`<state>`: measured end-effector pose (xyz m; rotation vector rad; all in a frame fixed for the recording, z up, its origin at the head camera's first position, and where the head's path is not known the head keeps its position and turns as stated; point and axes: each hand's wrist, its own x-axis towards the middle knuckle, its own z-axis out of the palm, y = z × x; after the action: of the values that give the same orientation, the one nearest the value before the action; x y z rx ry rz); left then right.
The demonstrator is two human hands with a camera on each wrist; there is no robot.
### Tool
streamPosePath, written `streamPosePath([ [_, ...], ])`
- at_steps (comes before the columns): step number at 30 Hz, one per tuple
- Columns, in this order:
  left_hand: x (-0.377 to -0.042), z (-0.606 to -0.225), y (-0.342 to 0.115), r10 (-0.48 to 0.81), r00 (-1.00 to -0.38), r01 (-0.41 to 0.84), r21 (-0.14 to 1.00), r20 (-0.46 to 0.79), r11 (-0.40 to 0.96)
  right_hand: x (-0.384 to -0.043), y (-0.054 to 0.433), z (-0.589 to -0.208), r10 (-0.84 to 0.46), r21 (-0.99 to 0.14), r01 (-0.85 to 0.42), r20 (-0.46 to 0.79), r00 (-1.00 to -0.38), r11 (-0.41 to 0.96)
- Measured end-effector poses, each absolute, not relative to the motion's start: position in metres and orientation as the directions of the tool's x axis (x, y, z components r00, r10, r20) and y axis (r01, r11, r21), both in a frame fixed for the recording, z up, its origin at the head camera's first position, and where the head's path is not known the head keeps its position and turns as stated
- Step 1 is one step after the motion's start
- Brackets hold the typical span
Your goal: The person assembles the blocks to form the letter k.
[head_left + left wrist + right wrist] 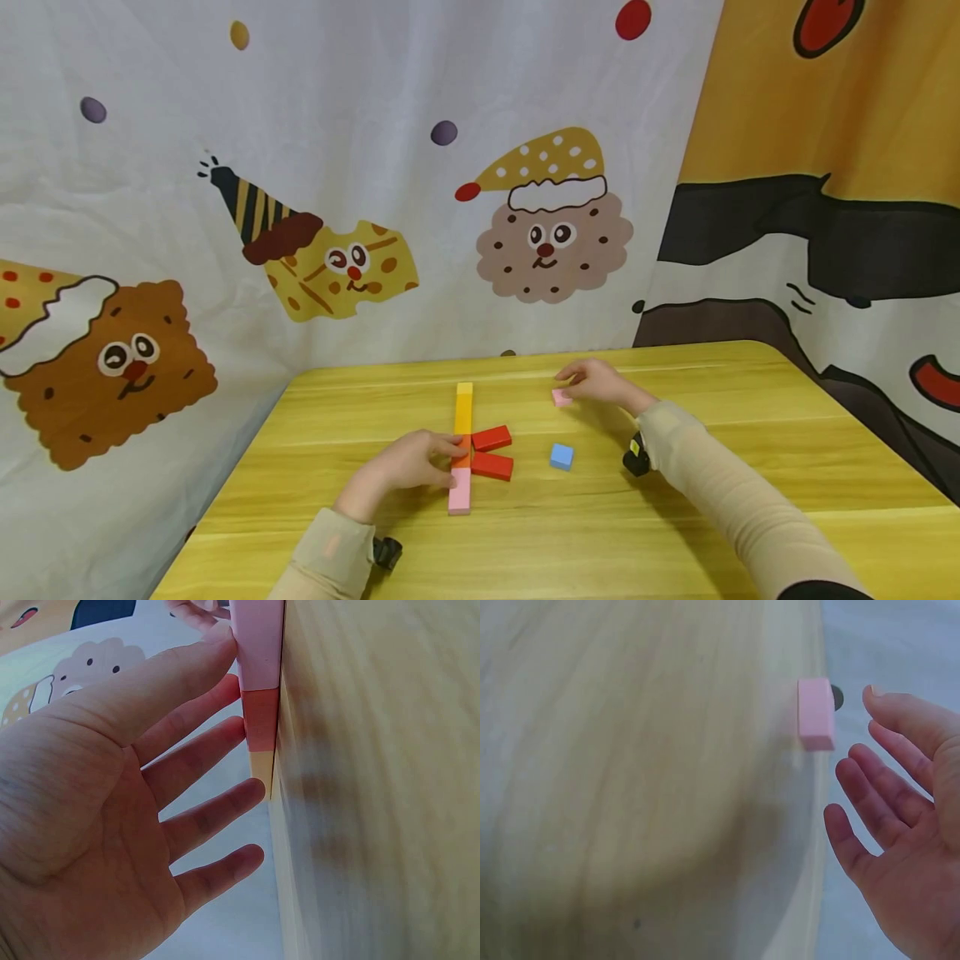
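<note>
On the table, a row of blocks runs away from me: a pink block (460,492) nearest, then an orange block (462,461), an amber block (464,417) and a small yellow block (465,388). My left hand (408,460) rests at the row's left side, its thumb by the pink block (257,645) and fingertips along the orange block (260,720), fingers spread and fairly straight. Farther back, my right hand (596,383) hovers by a small pink block (561,397). In the right wrist view a gap separates its loosely bent fingers from that pink block (816,712).
Two red blocks (492,437) slant out from the row's right side. A blue block (562,457) lies farther right, between the row and my right wrist. The wooden table (600,542) ends at the back against a printed curtain (420,333).
</note>
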<state>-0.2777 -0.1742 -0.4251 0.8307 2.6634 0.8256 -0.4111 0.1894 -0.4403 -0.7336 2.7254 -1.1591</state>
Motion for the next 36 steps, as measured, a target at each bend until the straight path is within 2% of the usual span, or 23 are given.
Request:
streamPosePath([
  [6, -0.279, -0.426, -0.175, 0.581, -0.812, 0.451, 0.58, -0.047, 0.678, -0.41, 0.196, -0.445, -0.447, -0.769, -0.342, 0.083, -0.891, 0.54],
  [12, -0.279, -0.427, -0.175, 0.579, -0.814, 0.452, 0.569, -0.051, 0.686, -0.414, 0.198, -0.45, -0.459, -0.792, -0.322, 0.06, -0.886, 0.519],
  [18, -0.279, -0.427, -0.176, 0.581, -0.812, 0.459, 0.563, -0.048, 0.688, -0.417, 0.196, -0.455, -0.455, -0.78, -0.309, 0.035, -0.89, 0.544],
  [36, -0.281, -0.429, -0.176, 0.588, -0.807, 0.468, 0.56, -0.044, 0.684, -0.411, 0.186, -0.456, -0.455, -0.719, -0.361, 0.069, -0.888, 0.594],
])
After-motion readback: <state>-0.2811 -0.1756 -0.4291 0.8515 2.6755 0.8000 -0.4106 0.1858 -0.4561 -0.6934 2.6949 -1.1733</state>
